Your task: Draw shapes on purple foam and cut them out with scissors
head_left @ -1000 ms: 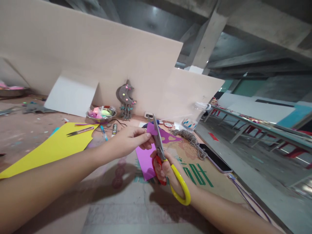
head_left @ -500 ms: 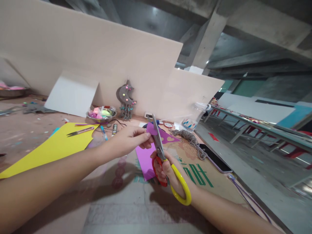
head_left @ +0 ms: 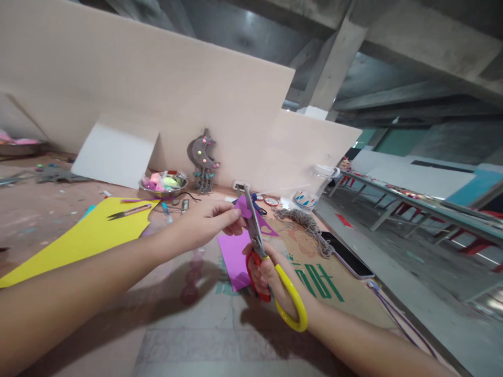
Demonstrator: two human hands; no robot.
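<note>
My left hand (head_left: 210,224) pinches the top edge of a purple paper sheet (head_left: 234,256), holding it up off the table. My right hand (head_left: 271,280) grips scissors (head_left: 257,242) with a red and a yellow handle loop. The blades point up and away and cross the purple paper beside my left fingertips. A heart-shaped hole shows in the part of the paper to the right of the blades.
A yellow sheet (head_left: 82,238) with small snips (head_left: 129,211) on it lies to the left. Behind stand a bowl of coloured bits (head_left: 163,183), a moon-shaped ornament (head_left: 203,157) and a clear jar (head_left: 314,189). Twine (head_left: 304,224) and a phone (head_left: 348,255) lie to the right.
The purple paper has turned and shifted slightly left in my left hand, so less of it sticks out right of the blades. The scissors stay in nearly the same place.
</note>
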